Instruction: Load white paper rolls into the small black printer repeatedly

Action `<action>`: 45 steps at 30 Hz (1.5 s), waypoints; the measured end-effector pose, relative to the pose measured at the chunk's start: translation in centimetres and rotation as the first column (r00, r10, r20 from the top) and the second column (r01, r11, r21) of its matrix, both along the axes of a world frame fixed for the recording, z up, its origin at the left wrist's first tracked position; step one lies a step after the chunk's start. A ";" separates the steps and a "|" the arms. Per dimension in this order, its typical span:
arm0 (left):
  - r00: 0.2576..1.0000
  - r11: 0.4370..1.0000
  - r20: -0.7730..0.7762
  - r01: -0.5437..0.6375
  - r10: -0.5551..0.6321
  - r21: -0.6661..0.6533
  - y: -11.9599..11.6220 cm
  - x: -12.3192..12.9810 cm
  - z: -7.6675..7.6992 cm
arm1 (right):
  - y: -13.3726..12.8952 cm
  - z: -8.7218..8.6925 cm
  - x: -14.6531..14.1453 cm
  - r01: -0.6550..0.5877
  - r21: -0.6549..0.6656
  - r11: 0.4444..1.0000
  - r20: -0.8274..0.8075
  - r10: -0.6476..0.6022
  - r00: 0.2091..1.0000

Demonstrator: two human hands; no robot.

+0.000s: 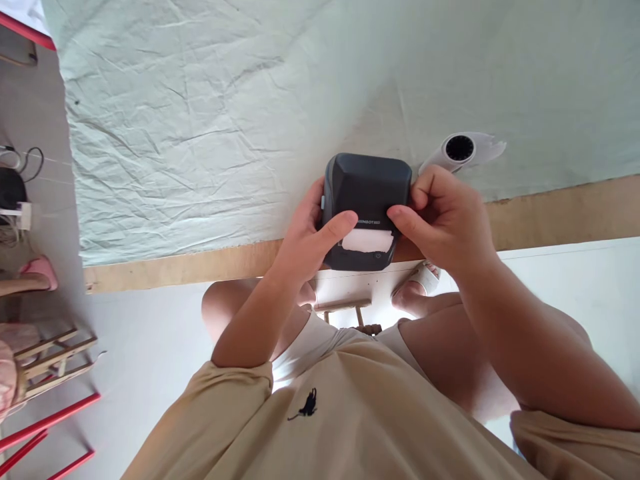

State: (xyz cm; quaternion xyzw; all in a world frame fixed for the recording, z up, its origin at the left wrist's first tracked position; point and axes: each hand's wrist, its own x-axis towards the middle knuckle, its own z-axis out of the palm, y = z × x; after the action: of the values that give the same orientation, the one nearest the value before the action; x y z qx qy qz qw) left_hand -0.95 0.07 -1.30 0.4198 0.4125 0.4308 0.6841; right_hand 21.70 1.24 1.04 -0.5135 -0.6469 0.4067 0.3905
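A dark label printer (370, 183) is held up over the near edge of the cloth-covered table. White paper (367, 241) shows in the slot on its front. My left hand (313, 230) grips the printer's left side, its thumb on the top. At the right side, my right hand (445, 217) holds the printer with its thumb on the top and its fingers curled. Just beyond my right hand, a white paper roll (477, 148) with a dark hollow core lies on the cloth.
A wrinkled pale green cloth (200, 120) covers the table, with a bare wooden edge (185, 271) nearest me. On the floor at the left are a wooden stool (55, 357), red metal bars (50, 420) and cables. Another person's foot in a pink slipper (43, 272) shows there.
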 end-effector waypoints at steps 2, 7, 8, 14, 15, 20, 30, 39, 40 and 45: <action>1.000 1.000 -0.015 -0.008 0.007 -0.023 0.2 0.0 -0.1 | 0.0 -0.1 -0.1 0.019 0.022 1.000 -0.008 -0.019 1.000; 1.000 0.999 -0.001 -0.004 0.004 -0.047 0.6 0.3 0.4 | 0.0 -0.8 -0.3 0.021 0.084 0.996 -0.052 -0.017 0.999; 1.000 0.998 0.007 0.001 -0.001 -0.057 0.6 0.3 0.6 | 0.0 -0.8 -0.3 0.022 0.093 0.995 -0.053 -0.017 0.998; 0.999 0.991 0.038 0.002 0.003 -0.135 0.7 0.6 1.5 | 0.0 -1.0 -0.4 0.071 0.096 0.993 -0.045 -0.067 0.997; 0.999 0.989 0.044 0.002 0.004 -0.147 0.7 0.6 1.6 | 0.0 -1.0 -0.4 0.073 0.093 0.993 -0.040 -0.069 0.997; 0.998 0.991 0.050 -0.026 0.033 -0.133 0.8 0.6 1.6 | -0.1 -1.1 -0.5 0.060 0.117 0.991 -0.035 -0.057 0.998; 0.967 0.946 0.039 -0.237 0.252 -0.222 0.9 1.1 0.9 | -0.2 0.3 0.3 -0.073 -0.008 0.997 -0.021 0.073 0.997; 0.957 0.922 -0.001 -0.279 0.290 -0.269 0.9 1.4 2.2 | -0.6 3.7 0.7 -0.146 0.226 0.963 0.367 0.054 0.929; 0.956 0.922 0.017 -0.278 0.293 -0.269 1.0 1.5 2.2 | -0.7 3.8 0.6 -0.126 0.313 0.941 0.364 0.003 0.932; 0.985 0.971 0.029 -0.160 0.167 -0.177 0.7 1.2 1.7 | -0.4 4.4 -0.3 0.156 0.503 0.850 0.145 -0.261 0.954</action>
State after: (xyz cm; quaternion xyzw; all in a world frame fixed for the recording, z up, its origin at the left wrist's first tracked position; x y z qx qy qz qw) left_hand 0.27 0.79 0.38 0.3135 0.4665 0.4571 0.6893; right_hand 21.35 0.87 5.44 -0.5060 -0.7055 0.1299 0.4789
